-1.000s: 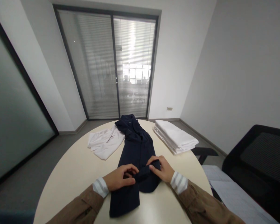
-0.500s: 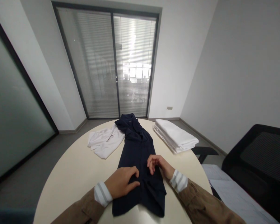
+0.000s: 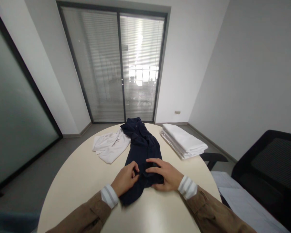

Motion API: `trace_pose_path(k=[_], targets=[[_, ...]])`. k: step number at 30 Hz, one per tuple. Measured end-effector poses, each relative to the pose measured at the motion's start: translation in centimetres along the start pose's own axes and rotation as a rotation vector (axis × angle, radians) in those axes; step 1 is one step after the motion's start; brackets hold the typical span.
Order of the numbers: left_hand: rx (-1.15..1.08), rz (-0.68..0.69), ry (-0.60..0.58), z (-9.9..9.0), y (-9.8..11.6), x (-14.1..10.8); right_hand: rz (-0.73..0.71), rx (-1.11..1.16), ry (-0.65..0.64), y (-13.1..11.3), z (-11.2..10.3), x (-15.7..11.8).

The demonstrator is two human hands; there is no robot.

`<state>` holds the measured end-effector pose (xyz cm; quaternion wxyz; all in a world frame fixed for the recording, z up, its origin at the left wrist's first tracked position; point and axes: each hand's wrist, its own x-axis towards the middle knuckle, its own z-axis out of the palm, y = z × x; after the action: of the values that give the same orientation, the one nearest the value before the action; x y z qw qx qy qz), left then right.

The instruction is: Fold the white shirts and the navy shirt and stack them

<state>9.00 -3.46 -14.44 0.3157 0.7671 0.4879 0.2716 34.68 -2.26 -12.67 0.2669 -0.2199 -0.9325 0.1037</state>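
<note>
A dark navy garment (image 3: 145, 147) lies lengthwise down the middle of the round table, its collar at the far edge and its near end bunched up. My left hand (image 3: 126, 178) is at the garment's near left side, fingers curled and closed on the cloth. On the near right side, my right hand (image 3: 166, 174) rests on the cloth with its fingers spread, the thumb close to the hem. The garment's lower left corner trails toward me below my left hand.
A crumpled white cloth (image 3: 111, 145) lies left of the garment. A folded white stack (image 3: 183, 140) sits at the back right of the pale table (image 3: 75, 184). Beyond the right edge are a black chair (image 3: 269, 165) and white sheets (image 3: 242, 197).
The garment's near end has moved up, away from me, and bunched. My left hand has closed on the cloth and shifted slightly forward; my right hand's fingers have spread over the garment.
</note>
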Motion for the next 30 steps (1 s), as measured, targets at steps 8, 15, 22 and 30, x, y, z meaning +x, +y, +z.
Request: trace_pose_path(k=[8,15,22,30], targets=[[-0.298,0.066,-0.234,-2.1,-0.3,-0.6,0.143,0.341,0.218,-0.2,0.1,0.0],[-0.271,0.243,-0.499,-3.5,1.0,-1.3,0.294,1.022,-0.012,0.3,0.3,-0.7],[-0.097,0.436,-0.485,-3.0,2.3,-2.0,0.481,1.233,0.270,2.0,0.9,-1.6],[0.073,0.430,-0.321,-1.5,1.6,-2.0,0.424,1.446,-0.458,0.8,0.0,-1.5]])
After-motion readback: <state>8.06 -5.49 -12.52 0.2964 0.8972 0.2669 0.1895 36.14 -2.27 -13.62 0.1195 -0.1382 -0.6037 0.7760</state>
